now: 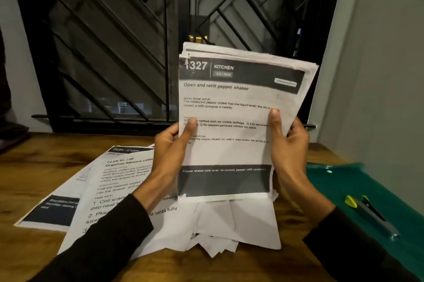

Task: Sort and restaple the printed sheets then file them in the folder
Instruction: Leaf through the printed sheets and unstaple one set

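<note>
Paper is filling most of the view: a thick stack of white printed sheets (234,121), its top page headed "327 KITCHEN" with black bands at top and bottom, is being held upright above the brown wooden table (29,180). The left hand (171,144) is gripping the stack's left edge, thumb lying across the front page and fingers hidden behind it; the right hand (286,141) is clasping the right edge the same way. Holding both long edges like this is probably letting the person square the pages up, since the upper edges are fanning out unevenly behind the front sheet. A small dark mark at the top left corner may be a staple, though that is too fine to tell.

Under the hands, loose white printed pages (128,190) are lying spread and overlapping on the table, one headed "DESK / STUDY", with crumpled blank-side sheets (229,226) just beside them, seemingly waiting to be sorted. To the right, a flat dark green plastic folder (344,185) is resting on the table, well apart from the held stack, and a grey stapler with yellow-green trim (369,215) is lying on it, within reach for restapling. Filing is not yet begun, judging by the closed-looking folder.
</note>
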The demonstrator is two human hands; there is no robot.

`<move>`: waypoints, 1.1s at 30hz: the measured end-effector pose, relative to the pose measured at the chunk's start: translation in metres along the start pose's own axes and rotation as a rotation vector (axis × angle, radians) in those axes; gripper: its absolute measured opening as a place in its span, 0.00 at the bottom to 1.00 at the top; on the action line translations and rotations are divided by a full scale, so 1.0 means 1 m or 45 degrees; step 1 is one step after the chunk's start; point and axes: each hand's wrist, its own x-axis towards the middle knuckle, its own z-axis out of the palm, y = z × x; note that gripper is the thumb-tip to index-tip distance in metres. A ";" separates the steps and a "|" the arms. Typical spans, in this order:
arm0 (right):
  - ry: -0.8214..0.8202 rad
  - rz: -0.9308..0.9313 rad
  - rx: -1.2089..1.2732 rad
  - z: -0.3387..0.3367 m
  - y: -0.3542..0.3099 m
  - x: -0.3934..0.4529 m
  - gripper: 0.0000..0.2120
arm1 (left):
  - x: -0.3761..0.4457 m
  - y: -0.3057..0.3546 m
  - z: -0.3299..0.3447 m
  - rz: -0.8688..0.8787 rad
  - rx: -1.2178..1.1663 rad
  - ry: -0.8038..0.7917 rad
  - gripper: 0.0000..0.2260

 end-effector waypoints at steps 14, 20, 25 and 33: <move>-0.028 -0.013 -0.100 -0.006 0.010 0.005 0.18 | -0.006 -0.014 -0.004 0.001 0.110 0.013 0.11; -0.094 0.073 -0.107 -0.004 0.022 -0.001 0.19 | -0.006 -0.022 -0.006 -0.071 0.177 0.010 0.14; -0.114 0.064 -0.057 -0.006 0.012 0.003 0.17 | -0.002 -0.019 -0.009 -0.029 0.171 0.002 0.16; -0.238 0.260 -0.252 -0.014 0.045 -0.019 0.26 | -0.013 -0.032 -0.014 -0.144 0.302 0.006 0.11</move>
